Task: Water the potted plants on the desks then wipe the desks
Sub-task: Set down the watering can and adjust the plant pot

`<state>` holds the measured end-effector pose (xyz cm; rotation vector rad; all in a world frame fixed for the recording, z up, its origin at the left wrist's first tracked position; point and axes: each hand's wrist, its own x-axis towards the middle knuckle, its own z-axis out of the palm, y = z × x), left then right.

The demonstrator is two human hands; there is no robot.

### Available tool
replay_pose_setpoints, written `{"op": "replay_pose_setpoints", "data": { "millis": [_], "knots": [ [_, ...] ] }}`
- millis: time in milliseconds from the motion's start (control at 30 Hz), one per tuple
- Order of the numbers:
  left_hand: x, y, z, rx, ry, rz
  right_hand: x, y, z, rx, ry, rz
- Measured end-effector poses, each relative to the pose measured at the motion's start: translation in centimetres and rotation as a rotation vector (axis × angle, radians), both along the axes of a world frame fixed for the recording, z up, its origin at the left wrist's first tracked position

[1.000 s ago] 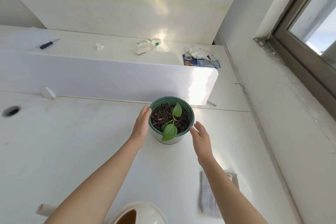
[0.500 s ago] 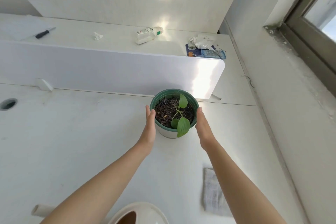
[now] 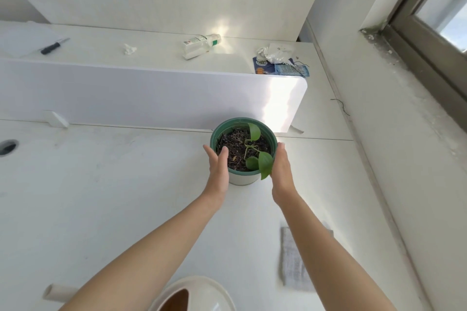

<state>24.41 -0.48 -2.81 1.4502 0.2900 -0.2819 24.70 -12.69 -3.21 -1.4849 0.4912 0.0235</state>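
Observation:
A small plant with a few green leaves grows in a green-rimmed pot (image 3: 243, 179) with dark soil, standing on the white desk (image 3: 101, 197) close to the low divider panel. My left hand (image 3: 217, 169) presses flat against the pot's left side, its thumb over the rim. My right hand (image 3: 281, 168) presses against the pot's right side. A cream watering can (image 3: 202, 294) sits at the near edge, its spout to the left. A grey cloth (image 3: 294, 262) lies on the desk under my right forearm.
The white divider (image 3: 151, 98) separates this desk from the far desk, which holds a lying bottle (image 3: 201, 45), a screwdriver (image 3: 54, 46), crumpled paper (image 3: 129, 48) and wrappers (image 3: 280, 62). A wall and window sill (image 3: 404, 83) run along the right. A cable hole (image 3: 7, 147) sits at the left.
Both hands closed in on the pot's sides, and the pot now stands a little farther back, nearer the divider. The camera view shifted slightly.

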Motion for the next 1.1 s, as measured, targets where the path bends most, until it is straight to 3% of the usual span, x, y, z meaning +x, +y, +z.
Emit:
{"op": "replay_pose_setpoints", "data": {
  "millis": [200, 333, 433, 600, 833, 1100],
  "knots": [
    [-0.4, -0.3, 0.6, 0.002, 0.043, 0.009, -0.4, -0.9, 2.4, -0.062, 0.040, 0.079],
    [-1.1, 2.2, 2.8, -0.038, 0.087, 0.093, -4.1, -1.0, 3.1, -0.109, 0.048, 0.022],
    [-3.4, 5.2, 6.1, -0.148, 0.018, 0.164, -7.9, -0.3, 3.0, -0.182, 0.014, -0.027],
    [-11.3, 10.4, 8.7, -0.083, -0.156, 0.239, -15.0, 0.6, 3.6, -0.202, -0.016, -0.029],
    [-22.9, 15.1, 6.0, -0.024, -0.225, 0.492, -24.2, 2.1, 2.6, -0.288, -0.052, 0.137],
    [-26.7, 17.5, 0.0, -0.023, -0.006, 0.694, -29.1, 4.7, -1.4, -0.369, 0.016, 0.286]
  ]
}}
